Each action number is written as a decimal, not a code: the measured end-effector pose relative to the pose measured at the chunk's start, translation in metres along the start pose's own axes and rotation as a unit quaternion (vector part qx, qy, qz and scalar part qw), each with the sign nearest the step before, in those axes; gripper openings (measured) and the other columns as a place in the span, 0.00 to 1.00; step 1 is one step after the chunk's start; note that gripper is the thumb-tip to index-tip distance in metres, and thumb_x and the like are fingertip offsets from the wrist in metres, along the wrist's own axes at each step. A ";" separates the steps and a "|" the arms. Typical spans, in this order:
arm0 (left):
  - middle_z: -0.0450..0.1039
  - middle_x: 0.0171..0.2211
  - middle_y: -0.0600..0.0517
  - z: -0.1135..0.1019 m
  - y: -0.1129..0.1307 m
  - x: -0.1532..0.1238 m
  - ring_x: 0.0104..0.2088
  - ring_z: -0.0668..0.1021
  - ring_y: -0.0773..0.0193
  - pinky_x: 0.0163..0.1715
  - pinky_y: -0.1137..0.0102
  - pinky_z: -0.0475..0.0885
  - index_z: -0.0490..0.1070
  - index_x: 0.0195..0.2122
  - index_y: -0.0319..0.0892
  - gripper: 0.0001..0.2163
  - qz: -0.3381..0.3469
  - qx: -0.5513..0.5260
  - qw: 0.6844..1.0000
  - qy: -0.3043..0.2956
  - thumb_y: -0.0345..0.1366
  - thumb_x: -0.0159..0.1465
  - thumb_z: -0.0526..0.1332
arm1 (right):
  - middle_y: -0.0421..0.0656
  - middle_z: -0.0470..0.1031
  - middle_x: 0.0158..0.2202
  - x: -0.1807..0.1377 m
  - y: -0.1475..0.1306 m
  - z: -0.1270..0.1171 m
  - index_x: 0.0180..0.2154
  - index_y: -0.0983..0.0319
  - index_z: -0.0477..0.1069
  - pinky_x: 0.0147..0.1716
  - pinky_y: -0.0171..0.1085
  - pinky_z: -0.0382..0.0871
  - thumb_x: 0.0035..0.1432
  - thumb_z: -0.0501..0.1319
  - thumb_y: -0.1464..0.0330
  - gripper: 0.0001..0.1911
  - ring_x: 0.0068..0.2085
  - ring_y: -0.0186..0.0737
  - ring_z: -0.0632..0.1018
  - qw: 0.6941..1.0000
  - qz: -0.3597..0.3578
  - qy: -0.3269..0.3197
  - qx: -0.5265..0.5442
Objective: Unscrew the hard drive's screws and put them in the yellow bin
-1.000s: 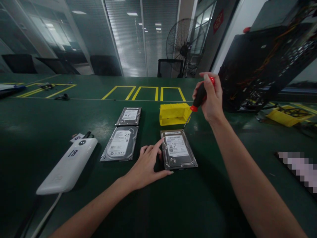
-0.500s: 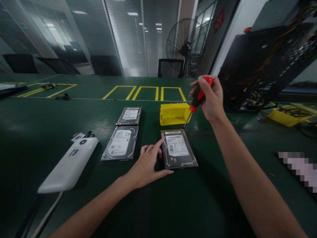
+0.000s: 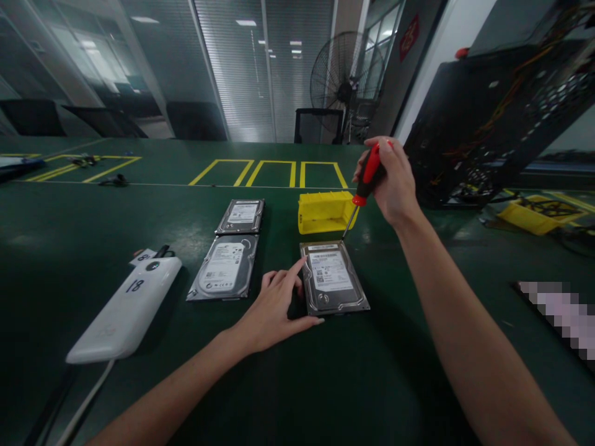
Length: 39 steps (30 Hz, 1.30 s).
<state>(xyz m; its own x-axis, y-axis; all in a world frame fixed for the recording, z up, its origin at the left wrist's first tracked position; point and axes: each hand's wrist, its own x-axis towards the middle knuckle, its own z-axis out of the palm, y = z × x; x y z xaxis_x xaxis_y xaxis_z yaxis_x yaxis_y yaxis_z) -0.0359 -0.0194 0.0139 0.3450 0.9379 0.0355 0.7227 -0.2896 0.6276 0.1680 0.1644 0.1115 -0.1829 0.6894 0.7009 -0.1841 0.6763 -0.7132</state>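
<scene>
A hard drive with a white label lies flat on the green table in front of me. My left hand rests at its left side, the index finger touching the left edge and the thumb stretched out along the near edge. Its other fingers are bent, and nothing is enclosed in them. Wrapped in my right hand is a red and black screwdriver, held tilted. Its shaft points down to the drive's far right corner; the tip appears to touch there, though any screw is too small to make out.
A yellow bin lies just behind the drive. Two more hard drives, a near one and a far one, lie to the left. Beyond them is a white power bank with a cable. A black computer case stands at right.
My right hand has turned the screwdriver a little, its grip shifting on the handle. The left hand and the drive hold their places; the whole view has shifted slightly.
</scene>
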 end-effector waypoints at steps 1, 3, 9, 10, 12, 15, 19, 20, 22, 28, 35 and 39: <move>0.66 0.47 0.48 0.000 0.000 0.000 0.51 0.66 0.49 0.54 0.51 0.56 0.34 0.67 0.47 0.45 0.002 0.000 1.000 0.001 0.54 0.58 0.61 | 0.39 0.72 0.31 0.000 0.001 -0.001 0.39 0.52 0.66 0.25 0.36 0.72 0.56 0.54 0.47 0.18 0.31 0.37 0.77 1.000 0.003 -0.001 0.002; 0.66 0.47 0.49 0.001 -0.001 0.000 0.52 0.66 0.49 0.55 0.51 0.55 0.34 0.67 0.47 0.45 0.007 0.002 1.000 0.005 0.54 0.58 0.61 | 0.39 0.73 0.31 0.001 0.002 -0.003 0.38 0.53 0.65 0.25 0.37 0.72 0.55 0.56 0.49 0.17 0.30 0.36 0.77 1.000 0.008 0.000 0.013; 0.66 0.46 0.49 0.001 0.000 0.001 0.51 0.66 0.50 0.55 0.51 0.55 0.34 0.67 0.46 0.45 0.003 0.010 1.000 0.007 0.54 0.57 0.62 | 0.35 0.72 0.28 0.002 0.001 -0.004 0.35 0.56 0.60 0.24 0.35 0.72 0.54 0.61 0.56 0.14 0.25 0.32 0.75 0.997 0.026 0.062 0.050; 0.66 0.45 0.49 0.001 0.000 0.002 0.51 0.66 0.50 0.55 0.51 0.55 0.34 0.67 0.46 0.45 0.005 0.011 1.000 0.008 0.53 0.57 0.62 | 0.35 0.72 0.28 0.002 0.000 -0.004 0.34 0.57 0.59 0.24 0.34 0.72 0.53 0.62 0.57 0.15 0.24 0.31 0.74 0.996 0.027 0.075 0.049; 0.66 0.46 0.49 0.001 0.000 0.002 0.51 0.66 0.50 0.56 0.51 0.55 0.33 0.67 0.46 0.45 0.006 0.012 1.000 0.009 0.53 0.57 0.62 | 0.34 0.71 0.27 0.002 -0.001 -0.003 0.33 0.57 0.58 0.25 0.34 0.72 0.52 0.64 0.58 0.17 0.22 0.29 0.72 0.995 0.031 0.089 0.037; 0.66 0.46 0.49 0.001 0.000 0.002 0.51 0.66 0.50 0.56 0.50 0.55 0.33 0.67 0.47 0.45 0.004 0.010 1.000 0.006 0.53 0.57 0.62 | 0.33 0.68 0.25 0.002 0.001 -0.004 0.33 0.55 0.58 0.25 0.33 0.72 0.50 0.66 0.58 0.18 0.22 0.30 0.71 0.996 0.026 0.080 0.007; 0.66 0.47 0.49 0.001 0.000 0.001 0.52 0.66 0.50 0.56 0.50 0.55 0.33 0.67 0.47 0.45 -0.003 0.008 1.000 -0.002 0.54 0.57 0.61 | 0.34 0.66 0.25 0.004 0.004 -0.005 0.35 0.54 0.60 0.24 0.35 0.71 0.51 0.65 0.56 0.16 0.23 0.31 0.71 0.998 0.007 0.057 -0.016; 0.66 0.47 0.49 0.000 0.000 0.001 0.52 0.65 0.49 0.55 0.50 0.55 0.33 0.67 0.47 0.45 -0.006 0.007 1.000 -0.004 0.54 0.57 0.61 | 0.34 0.66 0.25 0.004 0.004 -0.005 0.35 0.54 0.61 0.24 0.35 0.71 0.51 0.64 0.55 0.16 0.24 0.32 0.71 0.998 0.009 0.055 -0.015; 0.66 0.47 0.49 -0.001 0.001 0.001 0.53 0.65 0.49 0.55 0.50 0.56 0.34 0.67 0.47 0.45 -0.011 0.006 1.000 -0.007 0.55 0.57 0.61 | 0.35 0.66 0.25 0.004 0.004 -0.005 0.36 0.54 0.63 0.24 0.35 0.70 0.53 0.62 0.54 0.14 0.25 0.32 0.71 0.998 0.022 0.056 0.009; 0.66 0.47 0.48 -0.002 0.001 0.001 0.51 0.66 0.49 0.53 0.50 0.57 0.34 0.67 0.47 0.45 0.000 0.005 1.000 -0.004 0.55 0.58 0.61 | 0.37 0.66 0.27 0.003 0.001 -0.006 0.36 0.56 0.67 0.23 0.34 0.69 0.56 0.58 0.54 0.13 0.26 0.32 0.71 0.995 0.053 0.043 0.067; 0.66 0.46 0.48 -0.001 0.001 0.001 0.50 0.67 0.49 0.53 0.51 0.58 0.33 0.67 0.46 0.45 0.005 0.012 1.000 0.004 0.55 0.58 0.60 | 0.36 0.69 0.29 0.003 0.004 -0.010 0.34 0.54 0.63 0.28 0.36 0.73 0.53 0.60 0.50 0.16 0.29 0.33 0.75 0.998 0.047 0.041 -0.009; 0.67 0.45 0.48 -0.002 0.004 0.002 0.50 0.67 0.50 0.55 0.50 0.55 0.33 0.67 0.46 0.45 0.005 0.012 1.000 -0.003 0.53 0.58 0.61 | 0.35 0.69 0.27 0.002 0.003 -0.011 0.36 0.53 0.63 0.27 0.36 0.73 0.52 0.60 0.49 0.18 0.26 0.33 0.72 0.998 0.047 0.047 -0.016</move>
<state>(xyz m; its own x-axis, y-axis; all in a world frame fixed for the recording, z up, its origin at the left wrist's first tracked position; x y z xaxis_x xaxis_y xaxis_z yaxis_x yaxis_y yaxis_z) -0.0338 -0.0186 0.0182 0.3561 0.9337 0.0381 0.7331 -0.3044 0.6082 0.1780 0.1713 0.1107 -0.1063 0.7705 0.6285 -0.1393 0.6143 -0.7766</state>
